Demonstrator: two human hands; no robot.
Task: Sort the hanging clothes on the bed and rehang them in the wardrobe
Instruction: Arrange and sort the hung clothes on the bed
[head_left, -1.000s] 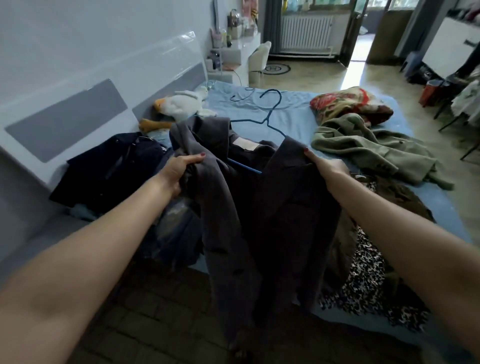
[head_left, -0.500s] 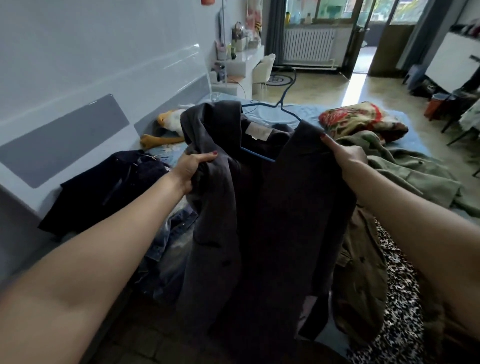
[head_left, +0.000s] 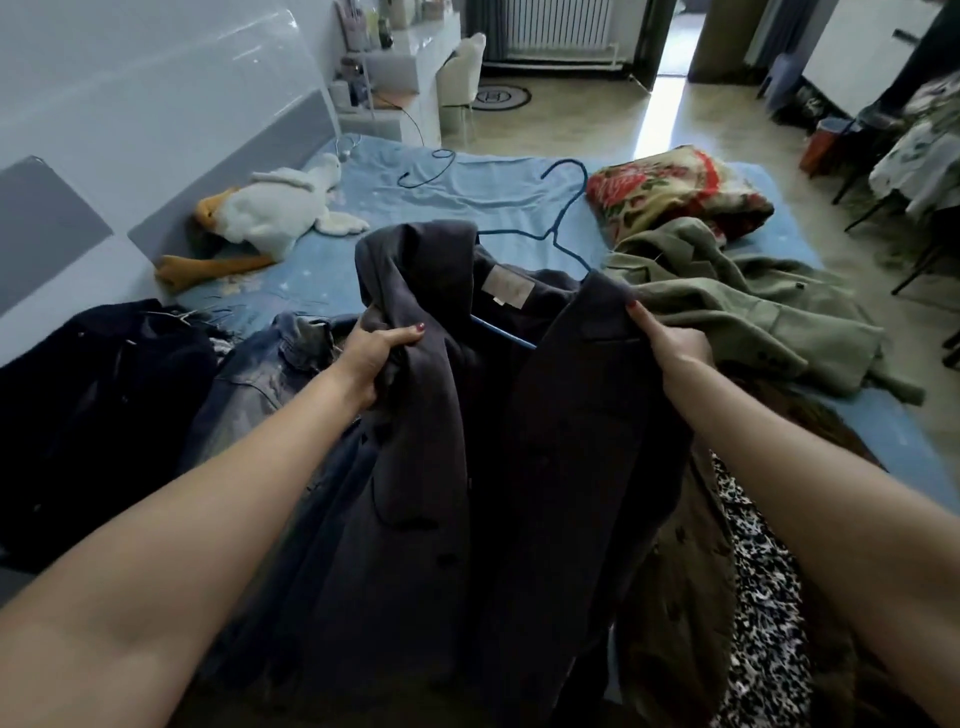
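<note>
One grey coat (head_left: 467, 415), on its blue hanger (head_left: 561, 228), hangs over the bed (head_left: 467, 192) edge, my left hand (head_left: 371, 358) and right hand (head_left: 670, 345) each gripping a lapel; several garments still lie unsorted, none rehung yet.

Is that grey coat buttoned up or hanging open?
Open. The coat has its front panels parted, showing the neck label and blue hanger inside; left hand and right hand each grip one side.

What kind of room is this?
Most likely a lived-in bedroom. A bed with a blue sheet fills the middle, strewn with clothes and a plush goose. A white desk with a chair stands beyond, and a radiator lines the far wall.
</note>
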